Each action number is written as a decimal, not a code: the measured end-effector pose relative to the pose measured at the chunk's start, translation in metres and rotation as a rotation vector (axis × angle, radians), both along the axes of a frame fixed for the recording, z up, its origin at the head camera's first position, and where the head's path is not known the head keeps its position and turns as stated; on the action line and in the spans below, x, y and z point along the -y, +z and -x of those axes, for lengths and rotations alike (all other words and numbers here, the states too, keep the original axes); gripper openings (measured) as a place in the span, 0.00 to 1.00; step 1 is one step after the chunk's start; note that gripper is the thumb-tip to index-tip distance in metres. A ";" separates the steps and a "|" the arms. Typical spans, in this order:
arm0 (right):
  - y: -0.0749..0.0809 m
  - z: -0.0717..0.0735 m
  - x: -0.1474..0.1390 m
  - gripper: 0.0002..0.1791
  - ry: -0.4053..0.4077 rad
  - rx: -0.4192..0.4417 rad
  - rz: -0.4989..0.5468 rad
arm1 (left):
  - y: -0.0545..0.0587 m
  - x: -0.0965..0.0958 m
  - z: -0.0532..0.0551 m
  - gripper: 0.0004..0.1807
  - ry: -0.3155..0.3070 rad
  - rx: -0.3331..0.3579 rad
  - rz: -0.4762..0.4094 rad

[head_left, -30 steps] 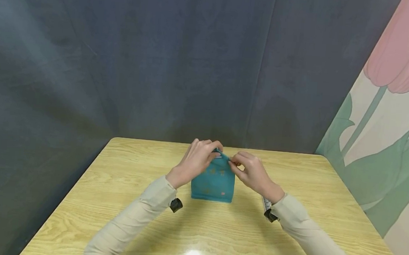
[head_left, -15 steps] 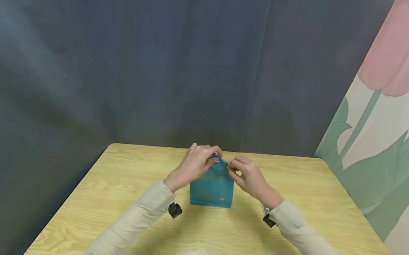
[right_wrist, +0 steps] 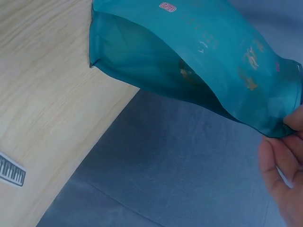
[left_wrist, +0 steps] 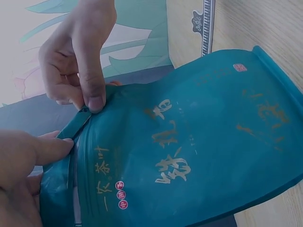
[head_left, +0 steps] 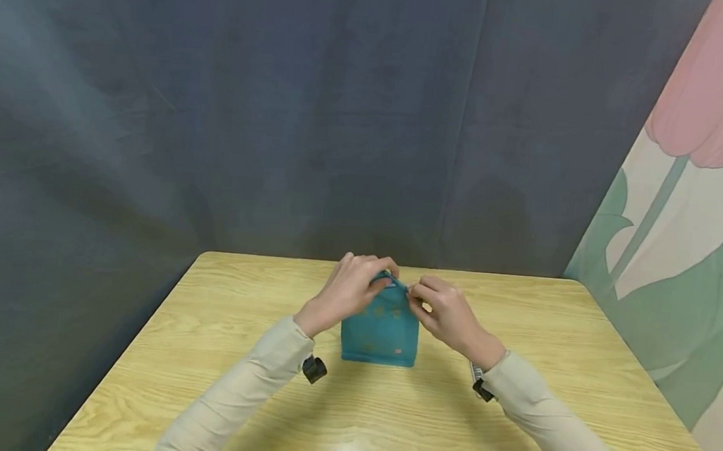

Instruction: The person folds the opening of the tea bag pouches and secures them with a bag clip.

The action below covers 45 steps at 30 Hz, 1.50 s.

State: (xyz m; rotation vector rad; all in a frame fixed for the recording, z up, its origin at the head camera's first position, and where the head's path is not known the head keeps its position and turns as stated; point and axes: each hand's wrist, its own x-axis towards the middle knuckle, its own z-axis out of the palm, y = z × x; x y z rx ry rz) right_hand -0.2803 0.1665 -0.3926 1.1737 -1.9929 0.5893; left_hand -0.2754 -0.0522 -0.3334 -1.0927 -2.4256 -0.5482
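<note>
A teal tea pouch (head_left: 380,339) with gold lettering stands upright on the table in the head view. My left hand (head_left: 345,289) grips its top edge, thumb in front and fingers behind. At the top right corner, my right hand (head_left: 449,313) pinches the edge between thumb and fingers. The left wrist view has the pouch (left_wrist: 208,123) lying across it, with a pale gap between the top strip and the front. From the right wrist view, the pouch's folded side (right_wrist: 137,52) shows, and my right hand (right_wrist: 286,163) holds the corner. Its contents are hidden.
A pale strip with dark bars (left_wrist: 207,28) lies on the wood-patterned table (head_left: 209,383), mostly behind my right wrist in the head view. A dark curtain (head_left: 345,111) hangs beyond the far edge. A flower-painted wall (head_left: 681,293) stands at the right.
The head view has shifted slightly. Both hands keep nearly the same hold on the pouch's top edge, with only small finger movement.
</note>
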 end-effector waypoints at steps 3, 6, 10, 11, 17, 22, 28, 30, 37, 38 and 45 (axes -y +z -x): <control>0.000 -0.001 0.000 0.10 -0.008 -0.012 -0.017 | 0.001 0.001 0.001 0.05 -0.033 0.039 -0.039; 0.001 -0.002 0.001 0.10 -0.017 -0.028 -0.026 | 0.002 0.002 0.002 0.06 -0.050 0.058 -0.055; 0.001 -0.003 0.002 0.06 -0.041 -0.069 -0.050 | 0.004 0.002 0.001 0.06 -0.023 0.049 -0.021; 0.000 -0.003 0.002 0.05 -0.052 -0.086 -0.059 | 0.004 0.002 0.001 0.06 -0.011 0.043 -0.009; -0.003 -0.006 0.005 0.19 -0.090 -0.158 -0.102 | 0.000 0.001 -0.001 0.06 0.046 -0.008 0.031; -0.003 -0.006 0.007 0.20 -0.104 -0.128 -0.091 | -0.002 -0.001 0.000 0.08 0.075 -0.058 0.033; -0.003 -0.007 0.007 0.19 -0.121 -0.118 -0.096 | -0.003 -0.002 0.001 0.09 0.092 -0.068 0.046; -0.003 -0.008 0.007 0.19 -0.133 -0.122 -0.100 | -0.003 -0.003 0.001 0.09 0.089 -0.066 0.045; -0.004 -0.009 0.007 0.19 -0.153 -0.132 -0.090 | -0.003 -0.004 0.003 0.09 0.083 -0.083 0.038; -0.004 -0.008 0.007 0.20 -0.151 -0.136 -0.089 | -0.003 -0.004 0.003 0.09 0.086 -0.086 0.042; -0.005 -0.008 0.010 0.20 -0.168 -0.163 -0.102 | -0.004 -0.003 0.002 0.09 0.087 -0.086 0.058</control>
